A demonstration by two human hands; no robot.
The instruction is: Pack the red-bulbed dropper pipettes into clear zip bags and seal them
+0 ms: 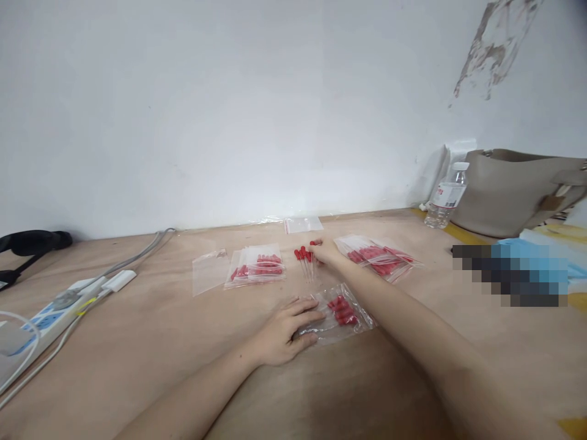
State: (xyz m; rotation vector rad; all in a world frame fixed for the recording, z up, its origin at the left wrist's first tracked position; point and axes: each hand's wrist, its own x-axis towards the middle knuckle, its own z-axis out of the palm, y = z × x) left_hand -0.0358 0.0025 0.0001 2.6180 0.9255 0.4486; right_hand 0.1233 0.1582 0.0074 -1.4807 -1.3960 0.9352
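Head view: left hand (284, 333) flat on bag (342, 313), right hand (324, 250) pinching loose red-capped pins (304, 258); could've scattered across bench (151, 342).

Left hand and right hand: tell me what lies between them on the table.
Head view: bare wooden table between left hand, on a clear bag of red pieces, and right hand, at loose red-tipped pins.

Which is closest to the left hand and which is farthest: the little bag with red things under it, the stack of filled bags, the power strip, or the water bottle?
From the left hand, in the head view:
1. Small bag, under its fingertips.
2. Stack of filled bags, beyond it, slightly left.
3. Power strip, far left, and water bottle, far right by the wall: too close to call.
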